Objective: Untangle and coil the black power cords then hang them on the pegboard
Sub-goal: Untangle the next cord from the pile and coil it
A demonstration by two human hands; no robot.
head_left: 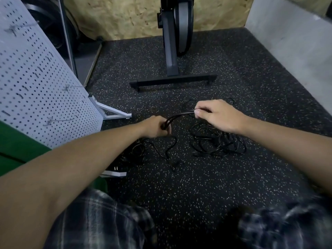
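Item: black power cords (217,142), one loose tangle on the speckled rubber floor (197,186), just off centre toward three o'clock, under the right wrist. Held portion: a short run of doubled strands (179,115), raised off the floor between the hands. Left hand (154,127), at centre, fingers curled round one end of that run. Right hand (221,115), at two o'clock of it, pinches the other end between thumb and fingertips. The hands are apart with the cord arched between them. Step judged in hand: gathering loops into a coil. Handling note: keep the left grip as a fixed anchor, draw one length at a time from the top of the tangle, match each loop to the last, and free any snag rather than pull it tight. Trailing piece (168,155): runs from below the left hand toward six o'clock. Destination: pegboard (36,78), at nine to ten o'clock, its wire hooks (75,86) bare. Not determinable: the number of cords, where the plugs lie, how many strands each hand holds. Black cord blurs into the dark floor by the pegboard's foot at seven o'clock, where more may lie.
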